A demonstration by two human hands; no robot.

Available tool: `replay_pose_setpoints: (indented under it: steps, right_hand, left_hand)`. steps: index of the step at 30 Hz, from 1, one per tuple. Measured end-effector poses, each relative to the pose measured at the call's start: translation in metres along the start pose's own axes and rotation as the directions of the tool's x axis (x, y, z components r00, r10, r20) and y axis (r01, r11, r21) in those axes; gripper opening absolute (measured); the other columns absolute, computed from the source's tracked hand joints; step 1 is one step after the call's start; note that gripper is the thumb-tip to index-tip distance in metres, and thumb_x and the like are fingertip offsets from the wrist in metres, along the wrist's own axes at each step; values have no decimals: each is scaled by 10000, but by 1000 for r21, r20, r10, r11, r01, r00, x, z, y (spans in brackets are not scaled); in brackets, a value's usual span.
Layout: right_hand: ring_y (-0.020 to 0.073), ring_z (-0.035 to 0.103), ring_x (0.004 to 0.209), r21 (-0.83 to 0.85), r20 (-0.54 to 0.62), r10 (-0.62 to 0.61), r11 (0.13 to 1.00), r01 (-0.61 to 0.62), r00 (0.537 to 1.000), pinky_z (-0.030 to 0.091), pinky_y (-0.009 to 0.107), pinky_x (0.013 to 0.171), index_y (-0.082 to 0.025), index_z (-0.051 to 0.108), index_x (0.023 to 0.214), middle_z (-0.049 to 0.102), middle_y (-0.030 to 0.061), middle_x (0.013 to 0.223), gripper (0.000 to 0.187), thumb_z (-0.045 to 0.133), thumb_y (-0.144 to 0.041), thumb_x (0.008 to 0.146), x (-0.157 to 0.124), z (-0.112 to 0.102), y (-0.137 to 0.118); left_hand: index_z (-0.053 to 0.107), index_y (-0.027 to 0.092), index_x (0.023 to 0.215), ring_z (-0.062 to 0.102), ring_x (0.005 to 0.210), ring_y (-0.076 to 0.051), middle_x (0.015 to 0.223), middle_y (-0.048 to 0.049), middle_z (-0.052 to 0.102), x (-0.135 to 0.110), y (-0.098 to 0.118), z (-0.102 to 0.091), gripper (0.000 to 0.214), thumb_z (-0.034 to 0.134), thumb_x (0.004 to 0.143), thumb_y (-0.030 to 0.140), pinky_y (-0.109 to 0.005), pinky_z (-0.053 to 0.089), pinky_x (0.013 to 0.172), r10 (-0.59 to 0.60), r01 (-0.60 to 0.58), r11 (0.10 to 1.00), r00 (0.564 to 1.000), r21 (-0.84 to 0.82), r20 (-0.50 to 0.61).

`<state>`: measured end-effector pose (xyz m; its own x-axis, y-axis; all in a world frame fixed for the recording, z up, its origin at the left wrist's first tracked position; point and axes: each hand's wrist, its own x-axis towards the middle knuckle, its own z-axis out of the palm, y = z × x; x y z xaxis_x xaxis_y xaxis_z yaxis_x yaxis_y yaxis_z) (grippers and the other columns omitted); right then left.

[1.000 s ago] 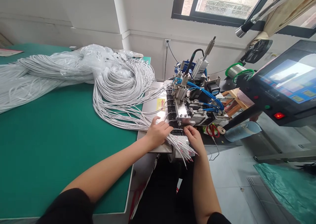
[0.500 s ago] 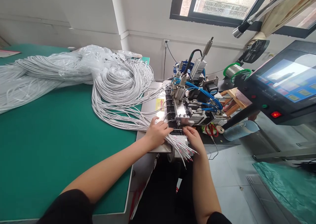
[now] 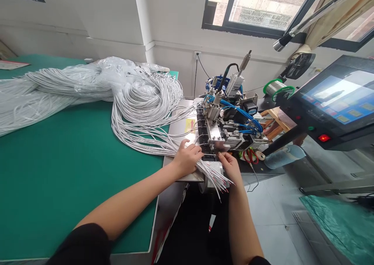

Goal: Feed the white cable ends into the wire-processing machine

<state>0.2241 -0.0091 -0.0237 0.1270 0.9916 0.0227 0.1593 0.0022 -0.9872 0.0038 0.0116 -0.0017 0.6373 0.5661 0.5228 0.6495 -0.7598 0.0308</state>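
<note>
My left hand (image 3: 188, 158) is closed over a bundle of white cables (image 3: 214, 175), whose reddish-tipped ends fan out past my fingers to the lower right. One single cable (image 3: 209, 154) runs from the fingers of that hand across the dark front track of the machine (image 3: 214, 130). At the far end of this cable, the thumb and forefinger of my right hand (image 3: 230, 165) are pinched together. The tip itself is too small to make out. Several other cables lead from the bundle into the track further up, beside a yellow label with a red arrow (image 3: 190, 125).
More white cables (image 3: 146, 105) lie coiled in clear plastic on the green table (image 3: 87, 171). To the right are a screen panel (image 3: 341, 97) with a lit red button, a green-rimmed wire spool (image 3: 277, 90), a small black fan (image 3: 300, 65) and red-handled scissors (image 3: 251, 156).
The view has shifted slightly. My left fingers have drawn back a little from the track, and more of the single cable shows between my hands. My right hand stays pinched at its end.
</note>
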Motion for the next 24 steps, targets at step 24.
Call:
replay_pose_setpoints:
  steps: [24]
  right_hand:
    - [101, 373, 522, 2, -35, -7, 1000, 7, 999, 301, 231, 485, -181, 581, 692, 458, -32, 591, 385, 639, -549, 787, -5, -8, 10]
  left_hand:
    - [631, 194, 977, 585, 889, -199, 960, -52, 658, 1, 1, -2, 286, 517, 729, 108, -414, 294, 946, -4, 4, 1000, 999, 5, 49]
